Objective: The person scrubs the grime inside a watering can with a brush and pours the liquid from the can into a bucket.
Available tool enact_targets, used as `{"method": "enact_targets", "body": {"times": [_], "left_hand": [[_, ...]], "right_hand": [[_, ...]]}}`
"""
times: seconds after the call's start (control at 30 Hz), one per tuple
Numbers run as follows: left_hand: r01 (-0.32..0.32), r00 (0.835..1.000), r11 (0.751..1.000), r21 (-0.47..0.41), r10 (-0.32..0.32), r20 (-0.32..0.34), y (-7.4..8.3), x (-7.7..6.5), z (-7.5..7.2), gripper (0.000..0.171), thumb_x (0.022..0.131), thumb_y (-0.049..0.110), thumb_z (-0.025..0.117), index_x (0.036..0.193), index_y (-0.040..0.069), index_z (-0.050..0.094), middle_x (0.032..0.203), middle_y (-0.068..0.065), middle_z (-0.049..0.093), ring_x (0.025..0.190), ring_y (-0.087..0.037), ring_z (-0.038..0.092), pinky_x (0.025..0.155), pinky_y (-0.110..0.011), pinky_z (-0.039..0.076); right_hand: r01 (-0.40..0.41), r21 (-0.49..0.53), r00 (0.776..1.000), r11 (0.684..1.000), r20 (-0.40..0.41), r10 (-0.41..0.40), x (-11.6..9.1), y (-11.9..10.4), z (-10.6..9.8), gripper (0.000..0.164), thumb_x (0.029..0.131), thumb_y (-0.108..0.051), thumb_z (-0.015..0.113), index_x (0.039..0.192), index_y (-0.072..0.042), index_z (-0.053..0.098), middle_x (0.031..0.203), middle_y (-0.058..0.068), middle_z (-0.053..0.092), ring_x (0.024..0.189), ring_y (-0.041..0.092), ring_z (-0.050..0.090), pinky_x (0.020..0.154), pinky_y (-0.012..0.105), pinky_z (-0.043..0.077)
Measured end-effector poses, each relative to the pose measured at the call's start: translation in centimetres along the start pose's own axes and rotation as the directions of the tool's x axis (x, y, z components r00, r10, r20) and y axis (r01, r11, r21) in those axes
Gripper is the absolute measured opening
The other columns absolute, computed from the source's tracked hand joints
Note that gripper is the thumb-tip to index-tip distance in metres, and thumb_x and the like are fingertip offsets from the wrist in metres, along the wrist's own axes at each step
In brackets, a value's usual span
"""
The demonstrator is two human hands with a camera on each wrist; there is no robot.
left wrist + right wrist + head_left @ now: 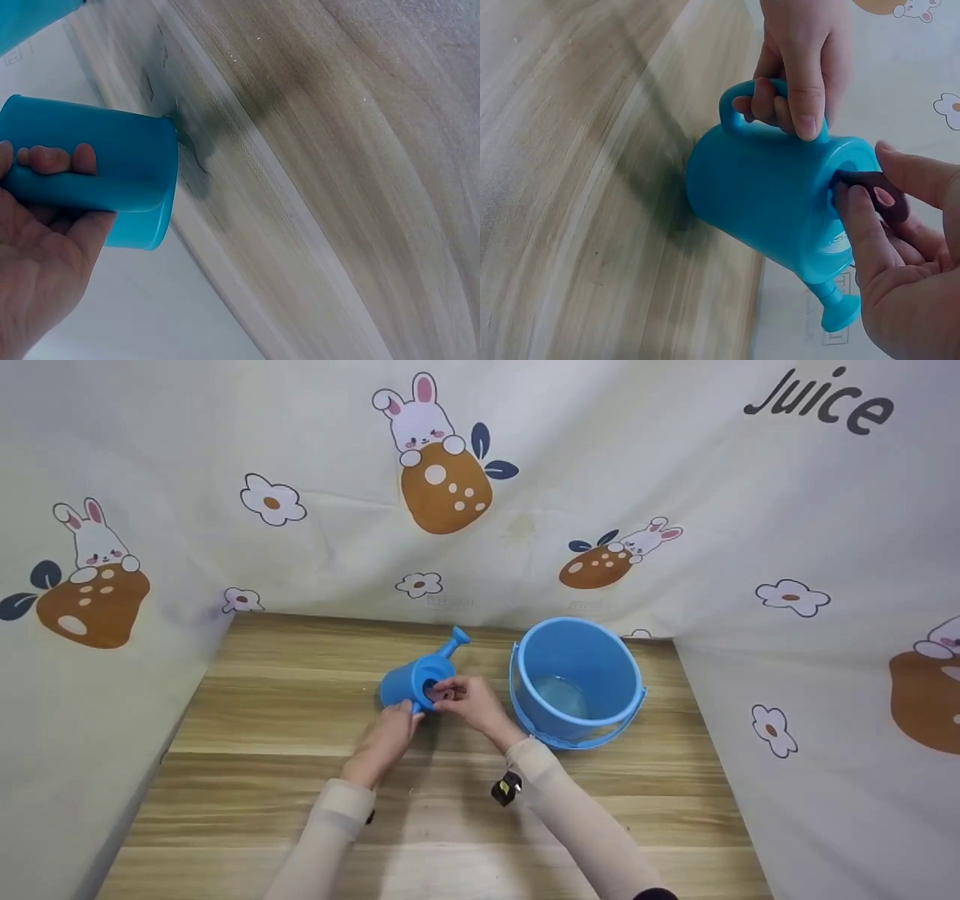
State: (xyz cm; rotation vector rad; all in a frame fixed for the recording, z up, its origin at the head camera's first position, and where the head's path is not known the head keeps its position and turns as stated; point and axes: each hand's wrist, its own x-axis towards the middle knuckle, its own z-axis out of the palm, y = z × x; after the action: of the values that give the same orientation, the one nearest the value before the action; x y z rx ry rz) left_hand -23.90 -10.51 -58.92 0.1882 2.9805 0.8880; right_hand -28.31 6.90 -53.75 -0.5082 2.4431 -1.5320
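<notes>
A blue toy watering can (403,686) is held tilted over the wooden table, its spout pointing to the far right. My left hand (382,742) grips its handle, fingers curled through the loop in the left wrist view. My right hand (476,705) is at the can's round top opening. In the right wrist view its thumb and fingers pinch a dark reddish-brown, soft-looking piece (895,206) with a gap in it. One end of that piece goes into the opening and is hidden there; I cannot tell what kind of thing it is.
A blue bucket (630,660) with its handle folded down stands just right of my right hand, with some water at its bottom. The wood-grain table (285,712) carries a few small drops. A rabbit-print cloth (322,555) walls the back and both sides.
</notes>
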Motion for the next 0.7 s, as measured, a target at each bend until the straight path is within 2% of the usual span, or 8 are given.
{"method": "enact_targets", "body": {"times": [0.1,0.17,0.23,0.3,0.47,0.5,0.7], "left_hand": [[-0.004,1.0,1.0,-0.004,0.004,-0.007,0.0,0.0,0.0,0.024,0.104,0.024,0.052,0.102,0.001,0.055,0.093,-0.019,0.064,0.09,-0.036,0.065,0.079,-0.05,0.053],[-0.007,1.0,1.0,-0.004,0.007,-0.013,0.0,0.0,0.0,0.024,0.104,0.025,0.052,0.102,0.001,0.055,0.093,-0.019,0.064,0.091,-0.037,0.065,0.079,-0.051,0.053],[-0.01,1.0,1.0,-0.001,0.01,-0.017,-0.1,0.0,0.0,0.024,0.104,0.024,0.052,0.102,0.001,0.055,0.092,-0.02,0.064,0.09,-0.038,0.065,0.079,-0.051,0.053],[-0.02,0.999,1.0,0.01,0.021,-0.027,-0.1,-0.1,0.1,0.024,0.104,0.024,0.052,0.1,0.001,0.054,0.091,-0.02,0.064,0.088,-0.038,0.065,0.078,-0.051,0.053],[-0.034,0.999,0.998,0.049,0.036,-0.037,-0.2,0.0,0.1,0.024,0.104,0.024,0.052,0.1,0.0,0.054,0.089,-0.02,0.063,0.087,-0.039,0.066,0.075,-0.051,0.053],[-0.031,0.999,0.998,0.056,0.033,-0.031,-0.1,0.1,0.1,0.024,0.104,0.024,0.052,0.101,0.0,0.054,0.09,-0.02,0.064,0.087,-0.039,0.066,0.075,-0.051,0.053],[-0.032,0.999,0.997,0.065,0.033,-0.024,0.1,0.1,0.4,0.025,0.103,0.025,0.053,0.1,0.001,0.055,0.09,-0.02,0.064,0.088,-0.038,0.065,0.076,-0.051,0.053]], "right_hand": [[0.039,-0.166,0.999,0.985,-0.019,-0.043,-0.1,-0.1,0.1,0.023,0.088,-0.01,0.075,0.108,0.001,0.074,0.105,0.016,0.075,0.096,0.026,0.072,0.08,0.027,0.058],[0.098,-0.308,0.994,0.946,-0.024,-0.111,-0.2,0.0,0.2,0.022,0.089,-0.015,0.074,0.107,-0.003,0.076,0.105,0.012,0.076,0.097,0.023,0.073,0.081,0.028,0.058],[0.17,-0.428,0.981,0.888,-0.014,-0.194,-0.4,0.3,0.2,0.022,0.091,-0.018,0.073,0.108,-0.004,0.076,0.107,0.01,0.076,0.099,0.021,0.073,0.083,0.029,0.059],[0.217,-0.493,0.97,0.843,0.011,-0.243,-0.5,0.5,0.3,0.022,0.09,-0.018,0.074,0.107,-0.004,0.075,0.105,0.01,0.076,0.097,0.02,0.073,0.082,0.03,0.059],[0.256,-0.573,0.958,0.778,0.042,-0.284,-0.7,0.4,0.3,0.02,0.089,-0.012,0.074,0.107,-0.004,0.073,0.105,0.01,0.074,0.096,0.021,0.072,0.082,0.031,0.058],[0.265,-0.6,0.952,0.755,0.037,-0.304,-0.8,0.4,0.3,0.018,0.09,-0.012,0.074,0.106,-0.005,0.074,0.106,0.009,0.074,0.097,0.021,0.072,0.082,0.03,0.058],[0.315,-0.728,0.892,0.608,0.008,-0.452,-0.8,1.1,0.4,0.015,0.094,-0.017,0.07,0.103,-0.009,0.077,0.107,0.004,0.075,0.095,0.018,0.074,0.08,0.029,0.059]]}}
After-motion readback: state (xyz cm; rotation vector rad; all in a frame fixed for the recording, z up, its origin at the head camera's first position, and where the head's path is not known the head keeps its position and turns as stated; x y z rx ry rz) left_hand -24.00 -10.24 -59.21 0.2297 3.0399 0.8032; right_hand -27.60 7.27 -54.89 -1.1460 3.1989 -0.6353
